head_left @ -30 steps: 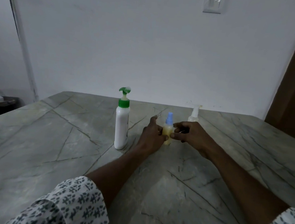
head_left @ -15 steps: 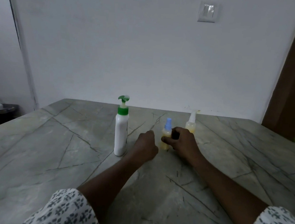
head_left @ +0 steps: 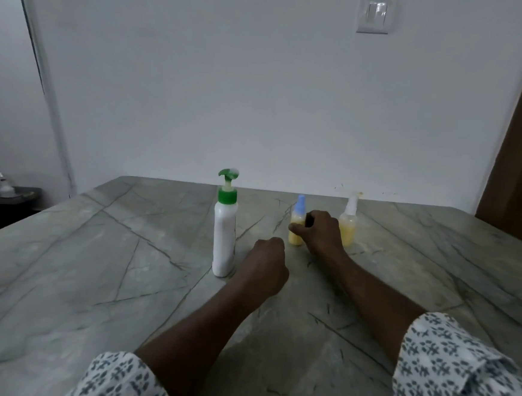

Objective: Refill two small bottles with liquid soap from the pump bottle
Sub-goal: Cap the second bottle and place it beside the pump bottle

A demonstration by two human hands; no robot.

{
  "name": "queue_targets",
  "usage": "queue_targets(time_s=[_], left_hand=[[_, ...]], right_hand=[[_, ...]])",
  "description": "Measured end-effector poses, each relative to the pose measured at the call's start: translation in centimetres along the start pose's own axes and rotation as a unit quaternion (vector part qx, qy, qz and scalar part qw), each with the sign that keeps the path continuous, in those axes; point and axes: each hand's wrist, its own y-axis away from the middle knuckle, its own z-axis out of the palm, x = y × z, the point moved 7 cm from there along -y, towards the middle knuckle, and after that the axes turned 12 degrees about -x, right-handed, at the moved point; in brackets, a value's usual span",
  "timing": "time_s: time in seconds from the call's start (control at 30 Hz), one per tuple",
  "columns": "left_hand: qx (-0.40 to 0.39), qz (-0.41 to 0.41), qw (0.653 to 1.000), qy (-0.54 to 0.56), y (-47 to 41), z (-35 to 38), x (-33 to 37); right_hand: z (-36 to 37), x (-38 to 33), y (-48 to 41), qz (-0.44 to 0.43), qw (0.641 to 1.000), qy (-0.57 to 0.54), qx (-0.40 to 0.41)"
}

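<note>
A: State of left hand [head_left: 265, 265]?
B: Curled to a fist, holding nothing; pump bottle [head_left: 224, 238] upright just to its left.
A: And right hand [head_left: 321, 233]?
B: Farther out, fingers wrapped round blue-capped small bottle [head_left: 297, 228]; white-topped small bottle [head_left: 348, 226] just beyond, to its right

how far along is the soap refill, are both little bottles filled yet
Looks nearly done: the small blue-capped clear bottle and the small white-nozzled clear bottle both stand capped, holding yellow liquid. In hand: the right hand grips the blue-capped one on the grey marble table; the left hand rests curled, empty, beside the white pump bottle with green top. Left, probably: just letting go.
</note>
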Motion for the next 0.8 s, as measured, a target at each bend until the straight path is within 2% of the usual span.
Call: queue_targets(time_s=[0.43,0.57,0.63,0.7,0.8], left_hand=[[0.070,0.009,0.998,0.005,-0.6,-0.9,-0.3],[0.113,0.022,0.993,-0.003,0.1,-1.9,0.3],[0.174,0.046,0.984,0.007,1.0,-3.1,1.1],[0.269,0.075,0.960,0.029,2.4,-4.9,2.0],[0.436,0.094,0.890,0.097,5.5,-8.1,1.9]], right_hand=[[0.5,0.5,-0.4,0.012,1.000,-0.022,0.001],[0.0,0.3,0.3,0.020,0.999,-0.025,0.006],[-0.7,-0.1,1.1,0.009,0.999,-0.026,0.030],[-1.6,-0.6,2.0,-0.016,0.998,-0.021,0.058],[-2.9,-1.8,3.6,-0.054,0.996,-0.001,0.073]])
